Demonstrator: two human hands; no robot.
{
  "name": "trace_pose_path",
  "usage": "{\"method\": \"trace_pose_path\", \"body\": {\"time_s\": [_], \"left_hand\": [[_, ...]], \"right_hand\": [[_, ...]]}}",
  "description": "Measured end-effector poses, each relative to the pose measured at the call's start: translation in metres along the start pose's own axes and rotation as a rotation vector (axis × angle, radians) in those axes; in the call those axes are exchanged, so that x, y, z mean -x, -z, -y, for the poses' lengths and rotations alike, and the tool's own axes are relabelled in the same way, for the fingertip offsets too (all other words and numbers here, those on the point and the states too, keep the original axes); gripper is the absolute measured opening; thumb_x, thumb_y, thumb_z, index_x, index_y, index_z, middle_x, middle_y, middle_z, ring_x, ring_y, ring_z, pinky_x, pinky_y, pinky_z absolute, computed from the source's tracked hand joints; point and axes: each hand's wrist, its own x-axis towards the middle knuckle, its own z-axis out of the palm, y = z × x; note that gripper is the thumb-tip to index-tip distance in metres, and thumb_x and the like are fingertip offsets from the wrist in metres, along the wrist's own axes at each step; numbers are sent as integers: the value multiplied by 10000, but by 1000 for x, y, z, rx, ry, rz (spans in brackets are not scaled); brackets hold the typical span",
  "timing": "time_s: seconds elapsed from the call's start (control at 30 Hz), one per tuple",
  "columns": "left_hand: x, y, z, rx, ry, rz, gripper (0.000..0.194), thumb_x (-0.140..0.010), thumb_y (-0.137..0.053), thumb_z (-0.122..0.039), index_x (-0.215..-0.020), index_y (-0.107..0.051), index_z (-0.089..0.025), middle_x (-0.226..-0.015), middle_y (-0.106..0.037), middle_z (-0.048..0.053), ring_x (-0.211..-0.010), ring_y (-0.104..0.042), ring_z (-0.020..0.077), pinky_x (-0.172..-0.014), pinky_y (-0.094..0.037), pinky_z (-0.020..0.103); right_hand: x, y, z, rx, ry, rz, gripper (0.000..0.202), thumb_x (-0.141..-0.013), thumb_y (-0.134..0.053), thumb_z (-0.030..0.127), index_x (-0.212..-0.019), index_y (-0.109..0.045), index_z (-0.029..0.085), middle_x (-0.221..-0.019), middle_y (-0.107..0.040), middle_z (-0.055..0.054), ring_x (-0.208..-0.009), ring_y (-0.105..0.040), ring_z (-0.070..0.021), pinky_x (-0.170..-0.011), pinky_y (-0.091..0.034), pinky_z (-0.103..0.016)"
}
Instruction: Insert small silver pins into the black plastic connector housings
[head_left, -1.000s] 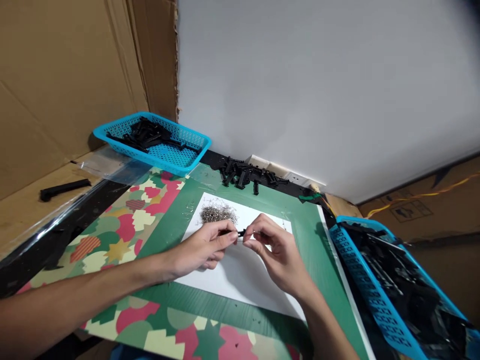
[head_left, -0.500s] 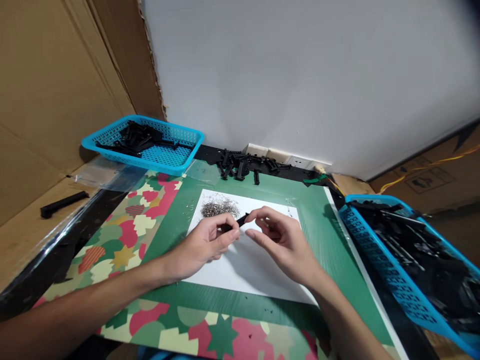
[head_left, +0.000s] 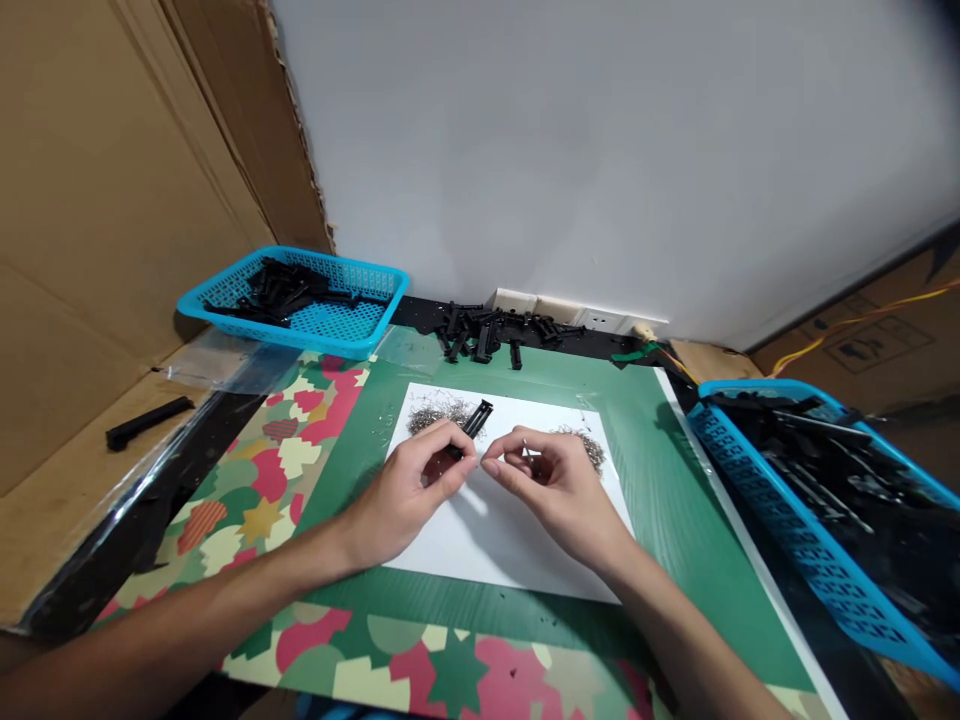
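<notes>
My left hand (head_left: 424, 485) is closed around a narrow black plastic part (head_left: 478, 418), whose slotted far end sticks up past the fingers. Close by on the right, my right hand (head_left: 555, 485) has its thumb and forefinger pinched together; whatever lies in the pinch is too small to name. Both hands hover over a white sheet of paper (head_left: 517, 550). On the sheet, a pile of tiny metal pieces (head_left: 435, 412) lies behind the left hand, and a second metal pile (head_left: 592, 450) shows behind the right.
Several black parts (head_left: 480, 335) are heaped at the back by a power strip (head_left: 600, 320). A blue basket (head_left: 322, 345) of black parts stands back left, another blue basket (head_left: 810, 580) at the right. One long black piece (head_left: 150, 422) lies at far left. A green mat (head_left: 667, 480) lies beneath.
The black part has been tilted up, so more of it shows above my left hand. My right fingers have left its end and closed into a pinch, uncovering the right metal pile.
</notes>
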Motion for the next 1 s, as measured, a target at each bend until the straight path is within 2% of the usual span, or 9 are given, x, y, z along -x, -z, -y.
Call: {"method": "trace_pose_path", "body": {"time_s": [0.1, 0.2, 0.3, 0.4, 0.5, 0.63, 0.77, 1.0], "left_hand": [[0, 1, 0, 92, 71, 46, 245, -1078, -566, -432, -1005, -625, -206, -868, -526, -17, -773, -484, 128, -687, -370, 257], [0, 1, 2, 246, 159, 81, 308, -1111, -452, -497, -1089, -591, -224, -783, -444, -37, -664, -403, 114, -601, -318, 249], [1, -1, 6, 333, 156, 35, 267, -1109, -452, -501, -1202, -530, -263, -877, -466, -21, -680, -410, 112, -590, -328, 237], [2, -4, 9, 342, 114, 1, 307, -1084, -550, -453, -1334, -430, -321, -1006, -501, 2, -799, -496, 128, -664, -399, 235], [4, -6, 10, 338, 69, 13, 411, -1083, -572, -404, -1421, -346, -350, -1094, -536, 27, -943, -556, 160, -785, -460, 267], [5, -8, 9, 336, 7, 61, 452, -1084, -583, -328, -1440, -307, -359, -1065, -544, 10, -924, -566, 150, -800, -469, 271], [6, -8, 9, 288, -23, 42, 464, -1070, -601, -253, -1426, -320, -350, -1008, -532, -12, -894, -573, 138, -797, -465, 264], [6, -7, 9, 257, -15, 4, 467, -1051, -628, -253, -1413, -338, -306, -992, -561, 0, -928, -605, 158, -793, -478, 277]], "right_hand": [[1, 0, 1, 48, 81, -28, 147, -951, -712, 307, -872, -779, 202, -672, -461, 37, -614, -385, -113, -549, -306, -259], [4, 0, 4, 179, 237, -146, 100, -911, -729, 219, -824, -771, 192, -637, -443, 49, -570, -376, -99, -531, -295, -256], [7, 1, 6, 315, 403, -287, 113, -907, -716, 154, -799, -735, 180, -616, -424, 60, -545, -378, -87, -535, -304, -253], [9, 2, 5, 391, 515, -341, 120, -926, -698, 109, -829, -722, 176, -623, -405, 65, -541, -387, -81, -537, -317, -244], [11, 3, 0, 436, 615, -329, 106, -945, -687, 77, -943, -741, 168, -660, -437, 54, -559, -408, -81, -538, -342, -235], [13, 4, -5, 625, 730, -266, 133, -989, -632, 79, -998, -738, 157, -693, -504, 26, -563, -420, -86, -497, -337, -230], [13, 0, -5, 740, 703, -188, 211, -1035, -549, 126, -959, -740, 173, -672, -523, 14, -536, -427, -95, -462, -333, -231], [11, -1, -7, 668, 670, -137, 204, -1051, -538, 140, -1017, -738, 165, -706, -564, 7, -563, -498, -95, -489, -383, -225]]}}
